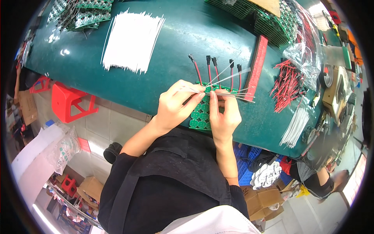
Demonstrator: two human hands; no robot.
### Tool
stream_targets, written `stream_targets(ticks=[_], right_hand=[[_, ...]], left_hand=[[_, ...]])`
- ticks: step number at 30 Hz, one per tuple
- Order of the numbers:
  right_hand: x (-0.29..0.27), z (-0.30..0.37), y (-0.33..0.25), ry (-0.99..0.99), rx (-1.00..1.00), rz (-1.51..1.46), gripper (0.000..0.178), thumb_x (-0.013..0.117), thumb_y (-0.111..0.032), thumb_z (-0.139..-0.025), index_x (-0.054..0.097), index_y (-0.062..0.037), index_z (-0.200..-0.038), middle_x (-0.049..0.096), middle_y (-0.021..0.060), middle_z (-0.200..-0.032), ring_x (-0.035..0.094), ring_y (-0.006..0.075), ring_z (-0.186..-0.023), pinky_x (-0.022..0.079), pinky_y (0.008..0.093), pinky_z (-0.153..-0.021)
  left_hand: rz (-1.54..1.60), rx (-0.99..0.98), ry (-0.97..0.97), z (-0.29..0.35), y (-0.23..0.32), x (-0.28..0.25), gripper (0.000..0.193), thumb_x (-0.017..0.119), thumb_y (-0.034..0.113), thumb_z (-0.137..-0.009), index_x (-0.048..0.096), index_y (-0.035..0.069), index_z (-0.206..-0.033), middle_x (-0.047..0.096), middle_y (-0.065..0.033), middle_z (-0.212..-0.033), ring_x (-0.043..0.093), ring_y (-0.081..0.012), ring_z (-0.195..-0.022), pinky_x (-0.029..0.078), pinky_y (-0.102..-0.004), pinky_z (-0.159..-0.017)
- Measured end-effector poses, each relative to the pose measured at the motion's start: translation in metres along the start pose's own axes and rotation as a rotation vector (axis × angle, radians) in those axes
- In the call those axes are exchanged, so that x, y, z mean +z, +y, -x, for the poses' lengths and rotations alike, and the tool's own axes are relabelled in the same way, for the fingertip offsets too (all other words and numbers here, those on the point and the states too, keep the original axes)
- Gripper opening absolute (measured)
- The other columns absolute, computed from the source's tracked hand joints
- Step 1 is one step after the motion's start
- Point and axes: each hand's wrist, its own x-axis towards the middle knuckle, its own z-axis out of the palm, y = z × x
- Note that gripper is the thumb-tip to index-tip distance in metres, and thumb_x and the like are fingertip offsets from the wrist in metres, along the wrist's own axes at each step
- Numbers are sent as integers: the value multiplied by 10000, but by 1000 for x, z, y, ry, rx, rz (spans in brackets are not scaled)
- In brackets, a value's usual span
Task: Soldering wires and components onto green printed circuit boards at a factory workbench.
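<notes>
My left hand (176, 103) is closed in a pinch over the upper part of a green circuit board panel (199, 117), on the ends of thin white strips. Beside it my right hand (226, 115) pinches several more thin white strips (243, 94), which fan out to the right between thumb and fingers. The fingertips of both hands almost meet and hide part of the panel. Along its far edge stand several red and black wire leads (209, 70) with black plug connectors. Round cells pattern the panel's near part, which lies at the table's front edge.
A long red-faced bar (257, 68) lies right of the panel. Beyond it are a heap of red and black wires (288, 85) and a white strip bundle (295, 126). A large white strip pile (132, 43) lies far left. Stacked circuit boards (276, 23) stand at the back right.
</notes>
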Motion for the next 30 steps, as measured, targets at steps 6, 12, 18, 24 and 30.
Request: stream_targets(ticks=[6,12,18,24,30], right_hand=[[0,-2,1,-49,-104,103,199,729,14,-814,652,27,-997,677,108,-876,635,216,-717,521,321,-608],[-6,-1,-6,-17,15,-13,240,714,9,-834,664,30,-1068,677,123,-859,642,210,-708,527,310,-614],[-20,-1,3,26,97,-29,141,688,34,-852,681,22,-993,691,128,-890,657,196,-708,532,277,-604],[-14,2,10,86,57,-13,111,704,15,-850,659,25,-951,679,123,-862,629,185,-646,520,280,-564],[-14,0,11,50,3,0,125,721,33,-822,658,22,-929,675,120,-865,625,202,-666,509,290,-546]], left_hand=[[-19,-1,-8,4,-3,2,166,743,-26,-779,687,3,-933,685,-114,-879,688,-200,-722,558,-277,-600],[-46,30,-11,3,-3,3,185,739,-18,-780,682,20,-952,676,-100,-864,676,-206,-688,547,-282,-579],[-142,9,-69,2,4,2,243,743,-14,-782,690,25,-1016,678,-83,-849,657,-185,-670,523,-278,-565],[-273,69,-99,-2,11,3,403,744,-2,-785,658,24,-1178,665,-84,-840,653,-169,-655,523,-276,-557],[-202,19,-56,0,13,6,399,751,-41,-779,642,-20,-1162,701,-127,-911,674,-164,-697,554,-268,-594]])
